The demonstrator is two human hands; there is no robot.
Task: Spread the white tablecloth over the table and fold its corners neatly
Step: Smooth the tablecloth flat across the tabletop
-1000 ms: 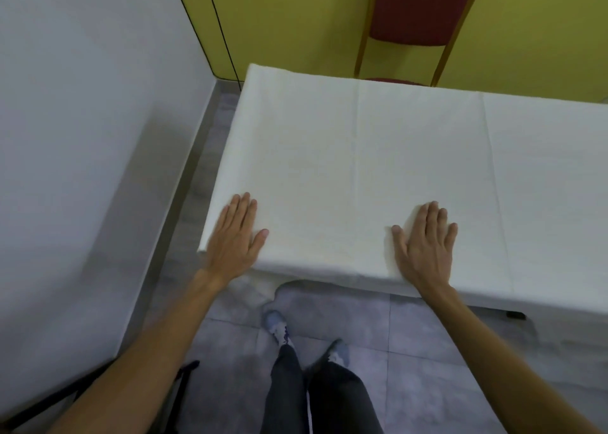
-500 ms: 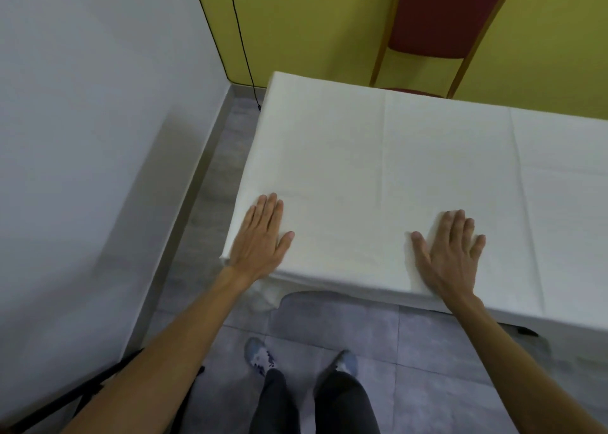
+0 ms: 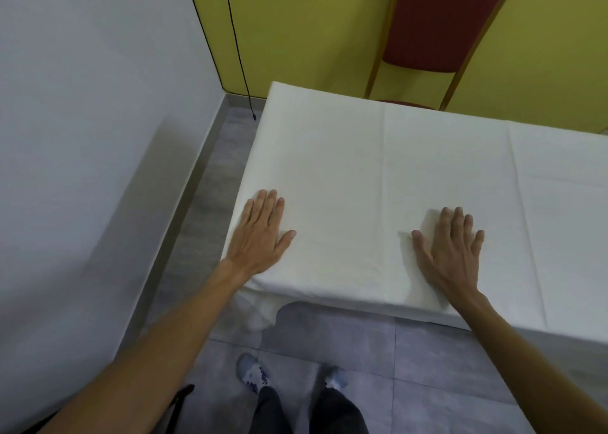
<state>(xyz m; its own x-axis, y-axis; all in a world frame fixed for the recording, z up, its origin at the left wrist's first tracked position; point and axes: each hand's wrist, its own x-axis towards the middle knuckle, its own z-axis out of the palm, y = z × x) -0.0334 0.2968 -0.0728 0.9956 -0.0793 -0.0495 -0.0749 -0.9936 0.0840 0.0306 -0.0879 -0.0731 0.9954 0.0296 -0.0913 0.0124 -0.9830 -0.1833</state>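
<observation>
— Pressing flat: left grip (image 3: 261, 236) and right grip (image 3: 450, 246), fingers straight, holding nothing, on white tablecloth (image 3: 378, 170) covering the tabletop.
— Risk?
— Sliding palms could drag cloth, skewing the bunched near-left corner (image 3: 260, 315).

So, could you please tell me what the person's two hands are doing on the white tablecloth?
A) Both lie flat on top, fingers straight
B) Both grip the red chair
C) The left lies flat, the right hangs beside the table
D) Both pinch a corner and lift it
A: the left hand and the right hand both rest palm down, fingers straight, on the white tablecloth by its near edge.
</observation>
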